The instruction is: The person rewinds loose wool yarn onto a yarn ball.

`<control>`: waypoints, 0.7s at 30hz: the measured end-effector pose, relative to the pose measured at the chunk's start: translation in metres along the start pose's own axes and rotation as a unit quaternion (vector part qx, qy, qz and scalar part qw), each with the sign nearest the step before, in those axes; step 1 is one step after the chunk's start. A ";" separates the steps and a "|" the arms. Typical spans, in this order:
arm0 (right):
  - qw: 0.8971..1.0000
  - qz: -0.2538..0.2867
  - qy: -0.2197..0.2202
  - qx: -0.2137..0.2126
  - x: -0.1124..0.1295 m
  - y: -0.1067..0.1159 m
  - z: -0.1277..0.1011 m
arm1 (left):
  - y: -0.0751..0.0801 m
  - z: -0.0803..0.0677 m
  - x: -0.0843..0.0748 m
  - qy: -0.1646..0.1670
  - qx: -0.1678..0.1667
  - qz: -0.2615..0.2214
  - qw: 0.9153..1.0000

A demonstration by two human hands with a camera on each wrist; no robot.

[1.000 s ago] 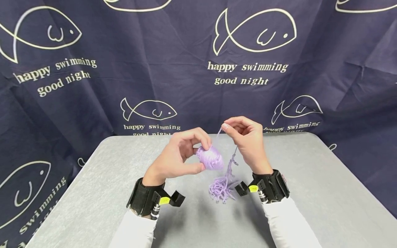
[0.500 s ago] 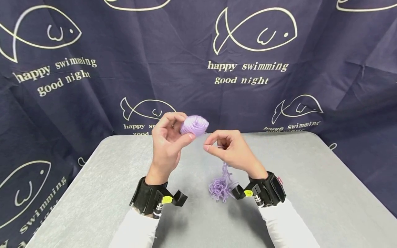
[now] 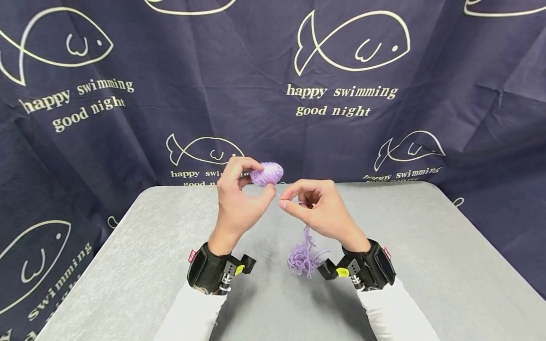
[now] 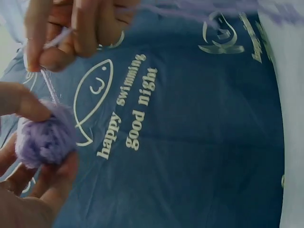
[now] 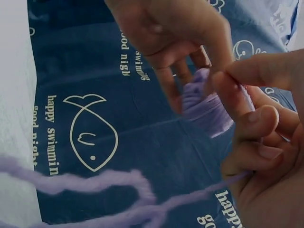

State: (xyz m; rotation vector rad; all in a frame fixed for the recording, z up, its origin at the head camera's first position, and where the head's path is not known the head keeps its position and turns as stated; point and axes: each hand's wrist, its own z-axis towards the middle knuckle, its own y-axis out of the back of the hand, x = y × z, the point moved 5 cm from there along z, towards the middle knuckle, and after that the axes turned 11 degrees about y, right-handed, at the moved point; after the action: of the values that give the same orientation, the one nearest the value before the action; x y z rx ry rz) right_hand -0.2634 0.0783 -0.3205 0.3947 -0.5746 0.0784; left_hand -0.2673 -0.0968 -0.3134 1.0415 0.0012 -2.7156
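My left hand (image 3: 241, 201) grips a small wound ball of lilac yarn (image 3: 268, 174) between thumb and fingers, raised above the far part of the table. Just right of it, my right hand (image 3: 326, 208) pinches the yarn strand between thumb and forefinger. In the left wrist view a short taut strand (image 4: 50, 88) runs from the ball (image 4: 46, 137) up to those fingertips. The strand passes through the curled fingers of the right hand and trails out below, seen in the right wrist view as loose yarn (image 5: 95, 183). A tangled heap of yarn (image 3: 303, 260) lies on the table beneath.
The grey table (image 3: 166, 246) has rounded far corners. Behind it hangs a dark blue curtain (image 3: 264, 94) printed with white fish and lettering. Black straps with small camera mounts circle both wrists (image 3: 209, 270).
The left hand has moved up and away with the ball, turning it; lately it tilted back right. The right hand has come down and left, still pinching the strand. The heap has barely moved.
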 end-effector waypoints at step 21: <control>0.906 0.343 -0.067 -0.239 -0.033 0.041 -0.003 | -0.023 -0.020 -0.001 0.116 0.454 -0.083 0.880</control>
State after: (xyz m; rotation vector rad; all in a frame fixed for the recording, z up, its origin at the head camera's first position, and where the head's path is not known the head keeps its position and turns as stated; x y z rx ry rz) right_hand -0.2972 0.1180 -0.3266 -0.3013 -0.8244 0.5801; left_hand -0.2580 -0.0726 -0.3292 1.6318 -1.3004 -2.7026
